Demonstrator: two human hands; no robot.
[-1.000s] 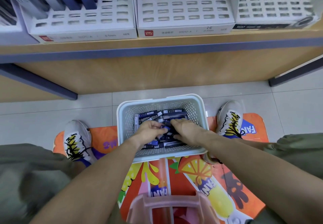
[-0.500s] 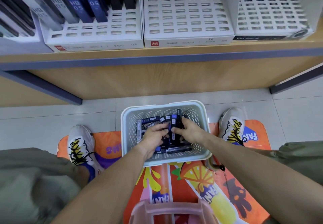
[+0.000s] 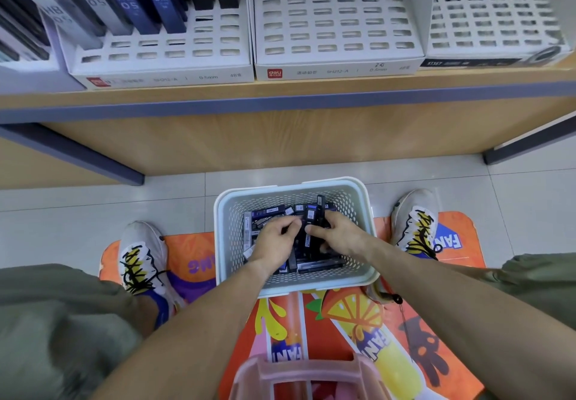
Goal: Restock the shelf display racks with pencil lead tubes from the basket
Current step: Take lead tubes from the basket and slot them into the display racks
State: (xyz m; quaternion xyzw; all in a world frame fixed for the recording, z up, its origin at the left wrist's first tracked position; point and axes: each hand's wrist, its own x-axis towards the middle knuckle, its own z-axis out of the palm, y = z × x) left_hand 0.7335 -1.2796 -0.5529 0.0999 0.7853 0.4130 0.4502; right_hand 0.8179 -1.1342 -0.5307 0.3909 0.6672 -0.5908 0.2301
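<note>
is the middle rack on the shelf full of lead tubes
No, the middle rack shows mostly bare white slots, with tubes only along its back row.

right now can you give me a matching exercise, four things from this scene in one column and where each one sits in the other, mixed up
Things:
1. basket
2. middle display rack
3. pink stool
4. right hand

Places:
A. on the shelf, most of its slots empty
B. at the bottom edge of the view
C. on the floor between the two shoes
D. inside the basket, closed on upright pencil lead tubes

Pairs: 1-C, 2-A, 3-B, 4-D
</note>
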